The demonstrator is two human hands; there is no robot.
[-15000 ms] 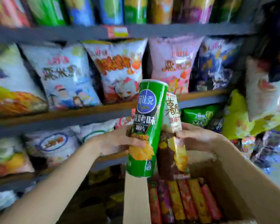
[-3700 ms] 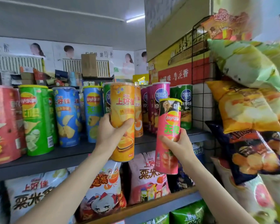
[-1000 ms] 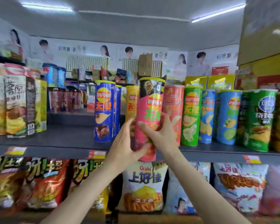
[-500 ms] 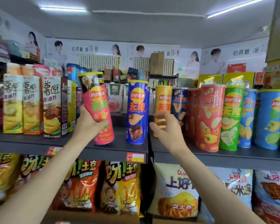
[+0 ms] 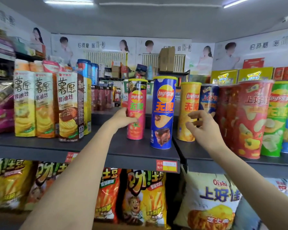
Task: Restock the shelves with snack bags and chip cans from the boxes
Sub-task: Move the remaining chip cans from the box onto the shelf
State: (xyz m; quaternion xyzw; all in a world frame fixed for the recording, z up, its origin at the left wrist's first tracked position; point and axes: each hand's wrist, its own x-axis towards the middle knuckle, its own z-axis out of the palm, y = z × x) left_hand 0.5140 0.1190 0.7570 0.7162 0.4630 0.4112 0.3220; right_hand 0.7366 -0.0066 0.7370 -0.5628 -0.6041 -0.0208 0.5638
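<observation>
The left hand [image 5: 121, 119] is curled round the pink chip can [image 5: 136, 110], with the fingers wrapped on its left side; the can stands straight up on the dark shelf [image 5: 90, 150], with its bottom on the shelf; just beside it on the right stands a tall blue chip can [image 5: 163, 112], closer to the front edge; the two cans look very near each other, but I cannot tell if they touch; the right hand [image 5: 204, 128] is up in front of the yellow chip can [image 5: 189, 112], with its fingers bent loosely and spread apart, and it holds nothing; I cannot tell if a fingertip touches the yellow can; behind that hand is a dark blue can [image 5: 209, 98], then a big red can [image 5: 253, 120] and a green can [image 5: 278, 118] further right; on the left part of the shelf stand tall snack boxes [image 5: 47, 105] in yellow, orange and brown, side by side; a red and yellow price tag [image 5: 167, 166] sticks on the front edge of the shelf; under the shelf sit snack bags [image 5: 143, 196] in orange and yellow with a cartoon face, and a white bag [image 5: 213, 201] with blue letters on the right.
</observation>
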